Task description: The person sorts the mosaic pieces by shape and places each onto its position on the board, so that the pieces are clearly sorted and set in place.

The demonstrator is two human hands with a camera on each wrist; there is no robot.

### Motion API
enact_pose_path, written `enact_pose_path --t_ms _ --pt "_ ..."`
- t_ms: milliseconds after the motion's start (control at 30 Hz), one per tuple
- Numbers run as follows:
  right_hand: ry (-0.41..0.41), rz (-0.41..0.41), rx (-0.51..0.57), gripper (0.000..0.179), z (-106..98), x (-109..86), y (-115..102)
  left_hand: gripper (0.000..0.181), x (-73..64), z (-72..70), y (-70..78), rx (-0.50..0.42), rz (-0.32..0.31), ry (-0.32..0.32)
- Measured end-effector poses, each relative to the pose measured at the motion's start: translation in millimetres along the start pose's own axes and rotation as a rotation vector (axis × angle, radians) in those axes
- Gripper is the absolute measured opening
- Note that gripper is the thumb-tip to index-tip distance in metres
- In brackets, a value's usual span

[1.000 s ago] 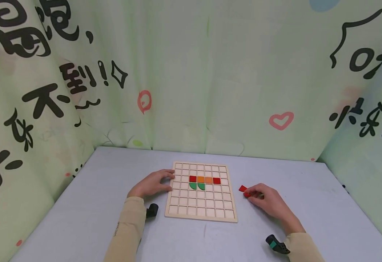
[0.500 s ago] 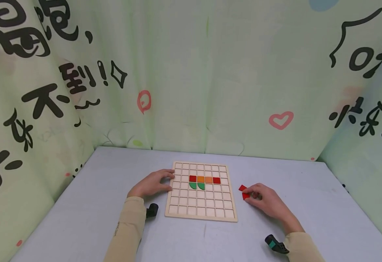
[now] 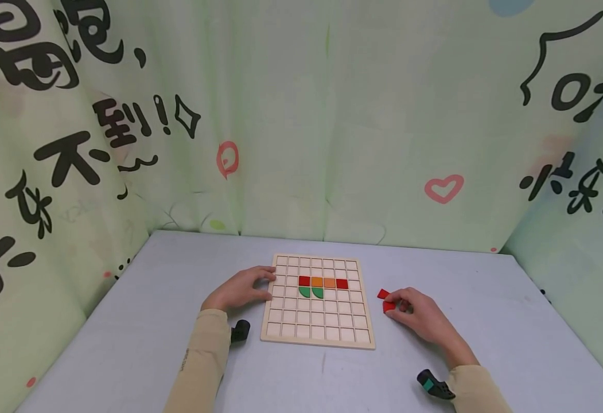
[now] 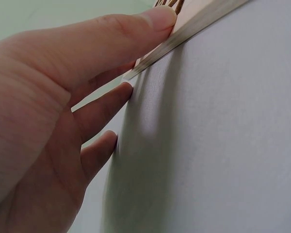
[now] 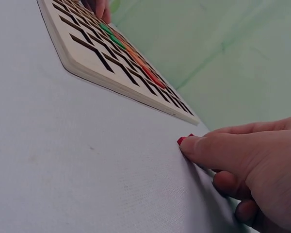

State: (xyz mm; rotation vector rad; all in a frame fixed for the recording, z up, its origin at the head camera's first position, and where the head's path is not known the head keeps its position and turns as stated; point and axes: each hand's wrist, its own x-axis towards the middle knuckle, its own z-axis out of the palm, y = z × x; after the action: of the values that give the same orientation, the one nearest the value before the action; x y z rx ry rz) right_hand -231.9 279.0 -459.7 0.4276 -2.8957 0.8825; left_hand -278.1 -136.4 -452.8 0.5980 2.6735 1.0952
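Observation:
A wooden grid board (image 3: 318, 321) lies on the table, with red, orange and green tiles set in some cells. My left hand (image 3: 241, 288) rests at the board's left edge, thumb and fingers spread along it. The left wrist view shows the thumb (image 4: 155, 22) touching the rim, the lower fingers straight and holding nothing. To the right of the board, my right hand (image 3: 421, 314) pinches a red tile (image 3: 388, 307) between thumb and fingertips, just above or on the table. A second red tile (image 3: 382, 293) lies right beside its fingertips.
Two red tiles (image 3: 342, 284) and two orange tiles (image 3: 323, 283) form a row on the board, with two green quarter-round tiles (image 3: 311, 293) below. A printed curtain (image 3: 332, 143) closes off the back and sides of the white table (image 3: 301, 378).
The red tile in my right hand has turned between the fingers, showing more of its flat face. My left hand and the board have stayed put.

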Motion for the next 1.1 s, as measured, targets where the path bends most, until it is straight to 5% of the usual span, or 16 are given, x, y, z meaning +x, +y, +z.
enact_pose_path --t_ms 633,833,1100 --pt "0.049 0.067 0.037 0.017 -17 -3.4 3 0.041 0.1 0.5 0.7 0.005 0.002 0.001" --pt "-0.015 0.043 0.123 0.028 -10 -0.2 -2 0.041 -0.2 0.2 0.3 0.009 -0.004 0.000" --pt "-0.005 0.004 0.014 0.020 -3 0.3 -2 0.041 -0.9 -0.1 1.6 0.005 0.001 0.008"
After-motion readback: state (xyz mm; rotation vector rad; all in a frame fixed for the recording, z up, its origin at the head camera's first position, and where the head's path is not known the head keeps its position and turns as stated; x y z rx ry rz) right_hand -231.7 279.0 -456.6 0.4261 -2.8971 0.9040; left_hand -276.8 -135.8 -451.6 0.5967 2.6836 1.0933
